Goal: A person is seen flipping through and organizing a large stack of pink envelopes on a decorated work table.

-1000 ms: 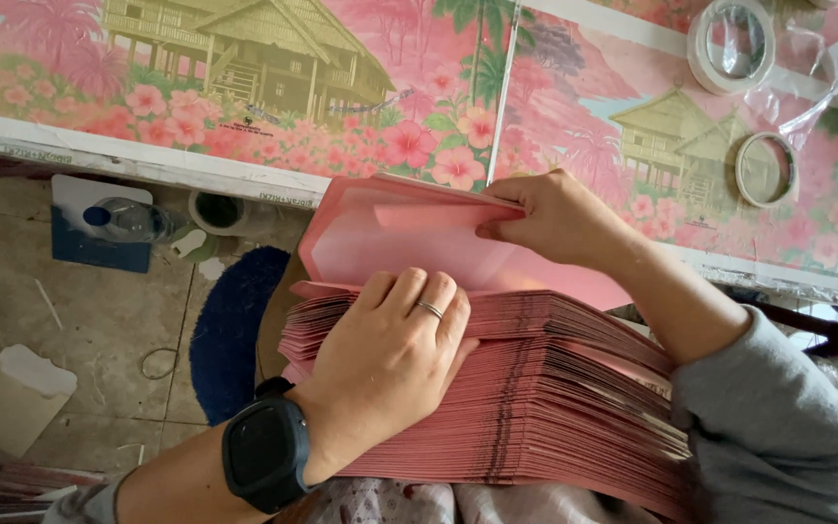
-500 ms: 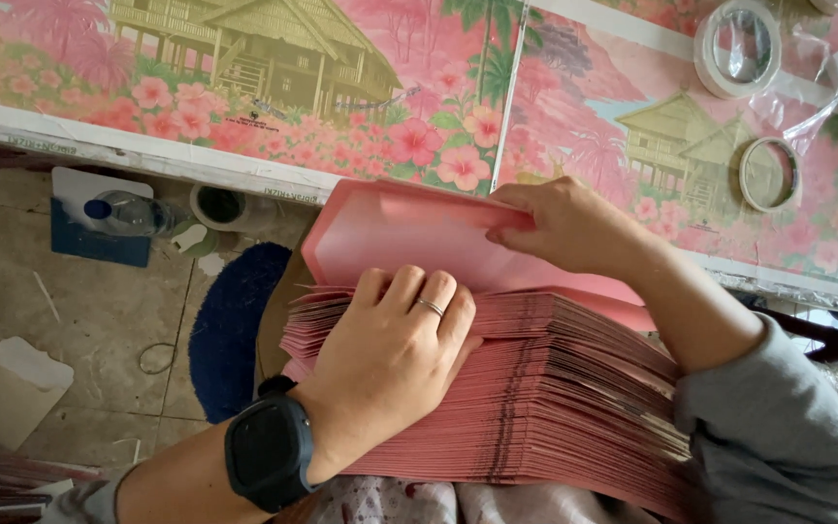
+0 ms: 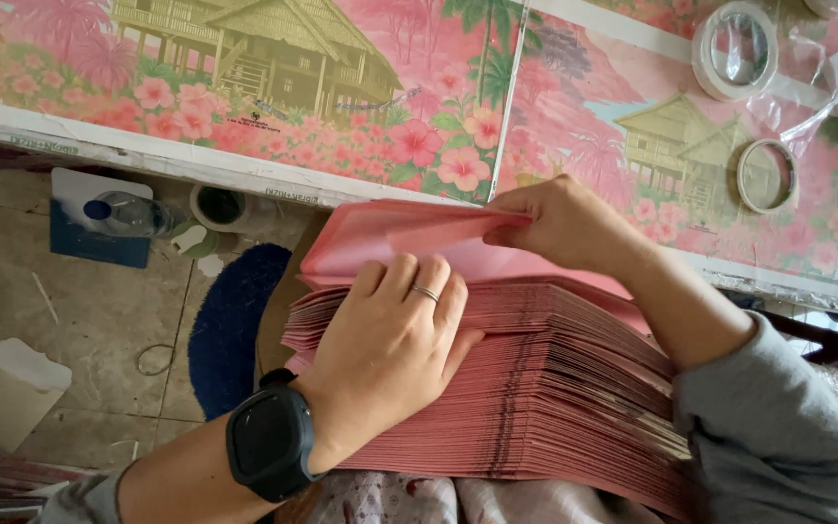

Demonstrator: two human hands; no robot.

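Below me, the counter [image 3: 244, 173] is covered with a pink sheet printed with flowers and stilted wooden houses, its pale front edge running from the left across to the right. On it, off to my right, lie two rolls of clear tape [image 3: 735, 50], one above the other, beside some crumpled clear film. Beneath the counter's edge the floor [image 3: 80, 311] is bare grey concrete, with a dark blue round mat [image 3: 230, 325], a plastic bottle [image 3: 128, 215] lying on a blue-and-white box, and a white tub [image 3: 2, 393] at the left.

On my lap sits the stack of pink envelopes [image 3: 555, 398], thick and fanned, its long axis running left to right and tilted down towards my right side; the layered edges face me. My left hand [image 3: 390, 359], ring on one finger and black watch at the wrist, lies flat and open on top of the stack, fingers spread and pressing down. My right hand [image 3: 560, 223] pinches the top envelope [image 3: 409, 233] between thumb and fingers, with its flap end raised off the pile and pointing towards the counter.
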